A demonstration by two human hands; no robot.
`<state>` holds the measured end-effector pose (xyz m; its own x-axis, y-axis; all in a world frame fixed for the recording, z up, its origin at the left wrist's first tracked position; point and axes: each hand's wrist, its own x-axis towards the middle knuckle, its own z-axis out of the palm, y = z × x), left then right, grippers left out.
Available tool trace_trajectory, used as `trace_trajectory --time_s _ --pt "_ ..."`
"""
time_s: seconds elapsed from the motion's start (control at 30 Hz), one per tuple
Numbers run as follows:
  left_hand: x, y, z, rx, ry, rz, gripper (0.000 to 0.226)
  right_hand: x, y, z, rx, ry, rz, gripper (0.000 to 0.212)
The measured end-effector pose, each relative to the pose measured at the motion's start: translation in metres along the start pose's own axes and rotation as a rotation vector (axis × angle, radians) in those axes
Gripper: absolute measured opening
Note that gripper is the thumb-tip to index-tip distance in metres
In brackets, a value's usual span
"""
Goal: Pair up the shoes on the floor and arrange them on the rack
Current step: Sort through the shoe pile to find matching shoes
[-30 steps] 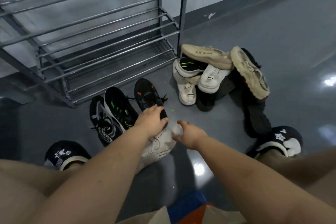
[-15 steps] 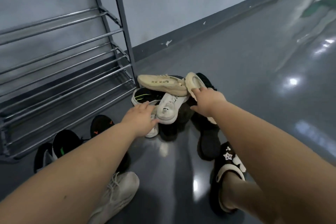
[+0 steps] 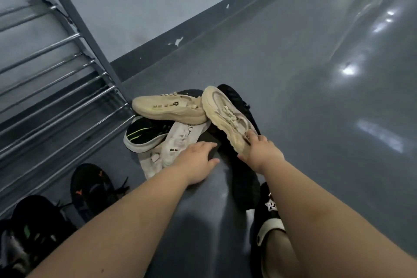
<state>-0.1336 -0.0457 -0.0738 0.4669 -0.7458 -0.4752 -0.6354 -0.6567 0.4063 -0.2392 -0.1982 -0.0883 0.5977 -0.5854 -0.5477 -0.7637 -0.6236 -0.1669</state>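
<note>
A pile of shoes lies on the grey floor beside the metal rack. My right hand grips the heel of a beige sneaker that leans on top of the pile. A second beige sneaker lies flat behind it. My left hand rests, fingers spread, on a white sneaker, without closing around it. A black shoe with a green stripe sits under the white one, and black shoes lie beneath the pile.
Several black sneakers, one with orange marks, stand on the floor at lower left in front of the rack. My right foot in a black slipper is by the pile. The wall and dark skirting run behind; open floor spreads to the right.
My right hand has slid down the beige sneaker from its toe to its heel and closed on it. My left hand moved onto the white sneaker. The view shifted right, towards the pile.
</note>
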Motion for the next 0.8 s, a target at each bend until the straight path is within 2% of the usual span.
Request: trace_trajectory --time_s 0.1,0.17,0.3,0.37,0.43,0.47,0.57,0.63,0.73,0.8 --pt "0.018 0.011 0.017 -0.075 -0.046 -0.01 0.055 0.012 0.0 0.004 0.104 -0.014 0.018 0.087" --pt "0.027 0.014 0.029 -0.241 -0.075 -0.067 0.055 0.014 0.0 0.009 0.254 0.016 0.044 0.092" --pt "0.043 0.018 0.043 -0.692 -0.121 -0.221 0.06 0.023 0.011 0.005 0.792 0.14 0.242 0.095" --pt "0.047 0.024 0.046 -0.881 -0.134 -0.286 0.063 0.03 0.016 0.005 1.035 0.06 0.33 0.084" --pt "0.048 0.027 0.051 -0.988 -0.119 -0.332 0.066 0.029 0.016 0.006 1.202 -0.062 0.362 0.057" --pt "0.048 0.026 0.054 -1.019 -0.102 -0.346 0.066 0.027 0.015 0.007 1.219 -0.123 0.363 0.056" --pt "0.042 0.018 0.057 -1.097 -0.005 -0.401 0.063 0.022 0.011 0.012 1.144 -0.234 0.325 0.071" --pt "0.036 0.014 0.053 -1.107 0.032 -0.388 0.057 0.019 0.005 0.009 1.188 -0.314 0.275 0.075" --pt "0.024 0.014 0.041 -1.233 0.046 -0.337 0.04 0.013 -0.005 0.001 1.355 -0.453 0.198 0.059" --pt "0.01 0.013 0.031 -1.373 0.048 -0.324 0.031 0.006 -0.01 -0.002 1.341 -0.509 0.138 0.042"
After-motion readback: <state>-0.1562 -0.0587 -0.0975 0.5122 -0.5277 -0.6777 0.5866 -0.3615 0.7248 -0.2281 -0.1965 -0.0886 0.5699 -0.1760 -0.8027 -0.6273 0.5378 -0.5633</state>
